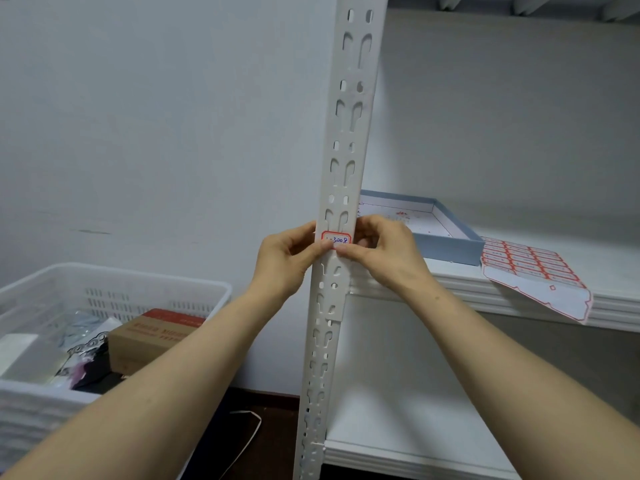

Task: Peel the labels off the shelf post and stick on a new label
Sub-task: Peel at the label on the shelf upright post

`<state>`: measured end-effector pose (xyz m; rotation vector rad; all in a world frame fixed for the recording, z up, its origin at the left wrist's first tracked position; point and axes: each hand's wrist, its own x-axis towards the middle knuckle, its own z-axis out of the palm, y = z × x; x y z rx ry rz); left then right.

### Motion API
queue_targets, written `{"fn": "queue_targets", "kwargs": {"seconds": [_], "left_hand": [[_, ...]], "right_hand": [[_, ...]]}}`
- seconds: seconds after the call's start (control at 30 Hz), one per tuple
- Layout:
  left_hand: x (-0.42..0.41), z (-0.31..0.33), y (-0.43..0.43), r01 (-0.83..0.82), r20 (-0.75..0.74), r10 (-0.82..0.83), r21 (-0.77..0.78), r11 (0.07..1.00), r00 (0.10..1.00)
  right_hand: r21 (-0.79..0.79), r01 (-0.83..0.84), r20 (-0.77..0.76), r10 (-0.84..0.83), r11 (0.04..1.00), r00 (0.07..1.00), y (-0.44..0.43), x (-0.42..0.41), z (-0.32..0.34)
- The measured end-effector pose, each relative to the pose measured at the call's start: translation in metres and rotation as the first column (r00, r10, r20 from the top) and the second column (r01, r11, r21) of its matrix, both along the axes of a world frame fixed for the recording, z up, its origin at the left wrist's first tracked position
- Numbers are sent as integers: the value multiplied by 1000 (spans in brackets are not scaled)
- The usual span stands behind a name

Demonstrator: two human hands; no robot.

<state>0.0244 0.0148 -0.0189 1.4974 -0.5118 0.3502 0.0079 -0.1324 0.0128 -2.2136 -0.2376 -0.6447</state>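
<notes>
Two bare forearms are reaching up and inward from the lower corners. The left hand (pixel 289 258) and right hand (pixel 384 249) are meeting at centre, fingers curled, thumb tips pointing toward each other, nearly touching.

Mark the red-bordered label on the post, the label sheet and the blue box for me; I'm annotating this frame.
red-bordered label (pixel 336 240): head view, on its handwritten middle.
label sheet (pixel 530 263): head view, on its rows of unused labels.
blue box (pixel 446 249): head view, on its front outer wall.
</notes>
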Motion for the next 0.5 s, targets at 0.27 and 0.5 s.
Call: {"fn": "queue_targets", "kwargs": {"seconds": [0.27, 0.5], "left_hand": [[1, -5, -4, -28, -24, 27, -34, 999, 999], [1, -5, -5, -44, -57, 43, -27, 999, 997]], "right_hand": [[145, -127, -70, 138, 981, 988, -5, -5, 1], [201, -182, -96, 204, 963, 974, -7, -7, 3]]}}
